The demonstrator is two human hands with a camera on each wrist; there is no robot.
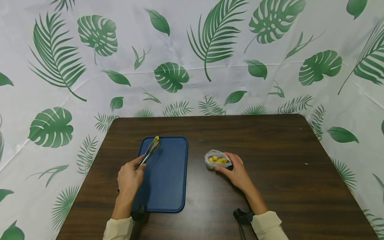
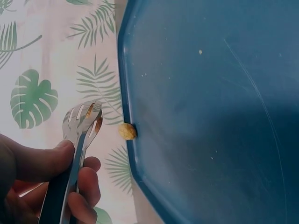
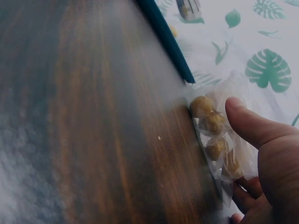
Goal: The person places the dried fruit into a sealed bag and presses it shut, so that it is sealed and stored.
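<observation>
My left hand (image 1: 129, 178) grips a pair of metal tongs (image 1: 149, 151) with dark handles, held over the left side of the blue tray (image 1: 168, 173). In the left wrist view, the tongs' slotted heads (image 2: 83, 119) are close together, and no item shows between them. One yellow-brown ball (image 2: 127, 131) appears at the tray's rim, apart from the tongs. On the table right of the tray, my right hand (image 1: 238, 171) holds a clear plastic bag (image 1: 210, 155) with its mouth open upward. Several yellow balls (image 3: 215, 122) lie inside, with thumb and fingers on either side of the bag.
The dark wooden table (image 1: 270, 143) extends well to the right of the bag. A leaf-patterned white cloth (image 1: 180, 43) hangs behind and at both sides. A small yellow speck (image 1: 306, 163) lies on the table at the right.
</observation>
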